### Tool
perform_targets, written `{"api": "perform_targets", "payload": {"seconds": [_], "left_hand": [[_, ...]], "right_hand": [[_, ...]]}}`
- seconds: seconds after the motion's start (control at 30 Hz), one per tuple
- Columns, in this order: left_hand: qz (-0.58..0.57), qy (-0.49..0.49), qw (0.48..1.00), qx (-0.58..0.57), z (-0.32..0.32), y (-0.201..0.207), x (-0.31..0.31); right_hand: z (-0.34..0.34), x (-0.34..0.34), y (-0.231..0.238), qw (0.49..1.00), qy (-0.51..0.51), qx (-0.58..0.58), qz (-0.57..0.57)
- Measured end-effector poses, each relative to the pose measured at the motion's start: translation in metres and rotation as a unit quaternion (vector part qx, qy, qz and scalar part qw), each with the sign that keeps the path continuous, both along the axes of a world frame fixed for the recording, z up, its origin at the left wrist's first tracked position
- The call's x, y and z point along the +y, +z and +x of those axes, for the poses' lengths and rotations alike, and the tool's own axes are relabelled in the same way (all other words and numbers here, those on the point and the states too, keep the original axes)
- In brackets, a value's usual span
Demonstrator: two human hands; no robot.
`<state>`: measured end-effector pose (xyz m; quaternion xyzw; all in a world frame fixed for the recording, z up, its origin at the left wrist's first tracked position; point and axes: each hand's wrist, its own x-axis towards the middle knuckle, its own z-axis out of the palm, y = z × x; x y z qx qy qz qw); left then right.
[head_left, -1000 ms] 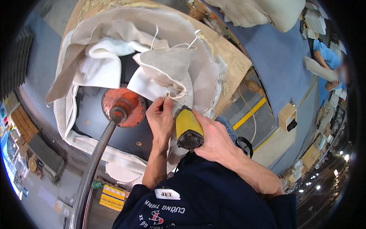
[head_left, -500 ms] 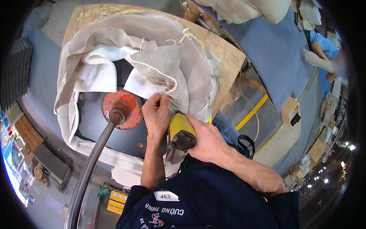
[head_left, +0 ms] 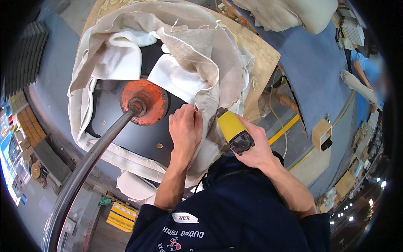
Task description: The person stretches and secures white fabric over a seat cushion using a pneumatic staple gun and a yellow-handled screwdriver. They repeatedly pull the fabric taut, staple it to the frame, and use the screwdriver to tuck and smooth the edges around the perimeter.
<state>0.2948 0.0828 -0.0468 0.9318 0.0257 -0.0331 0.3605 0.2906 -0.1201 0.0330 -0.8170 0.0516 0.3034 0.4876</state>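
The round padded upholstery piece (head_left: 228,69) lies on the plywood tabletop (head_left: 267,55), short of its right-hand corner and hiding its near edge. Its beige fabric cover (head_left: 189,44) seems only partly laid in: along the piece's left and near sides the layers sit close around the dark panel (head_left: 119,140), while the far and right stretches stand up in loose folds, with the white lining (head_left: 178,80) spread open beneath — these look like the parts left undone. Whether any fasteners are in place cannot be told. The left hand (head_left: 184,130) is closed, thumb and fingers pinching the cover's edge at the panel's right side. The right hand (head_left: 255,147) grips a yellow-and-black handheld tool (head_left: 231,126), by its shape probably a staple gun, its nose near that pinched edge. An orange-red flange (head_left: 157,98) sits over the panel at the end of a long metal rod (head_left: 96,153). Beyond the tabletop's right edge, a pale cushion (head_left: 304,14) rests on a blue-grey surface (head_left: 289,63).
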Motion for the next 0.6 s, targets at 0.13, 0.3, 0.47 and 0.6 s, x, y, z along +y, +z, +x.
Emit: {"api": "perform_targets", "payload": {"seconds": [0.13, 0.3, 0.47, 0.6], "left_hand": [[0.013, -0.053, 0.998, -0.026, 0.011, -0.010, 0.012], [0.002, -0.078, 0.996, -0.044, 0.025, -0.018, 0.014], [-0.017, -0.135, 0.990, -0.037, 0.038, -0.016, 0.020], [0.001, -0.177, 0.984, -0.031, 0.043, -0.015, 0.027]], "right_hand": [[0.005, 0.008, 0.008, 1.000, 0.019, -0.014, -0.007], [0.013, 0.021, 0.006, 0.999, 0.026, 0.028, -0.014], [0.045, 0.044, 0.019, 0.988, 0.052, 0.135, -0.061], [0.035, 0.045, 0.019, 0.992, 0.046, 0.109, -0.050]]}}
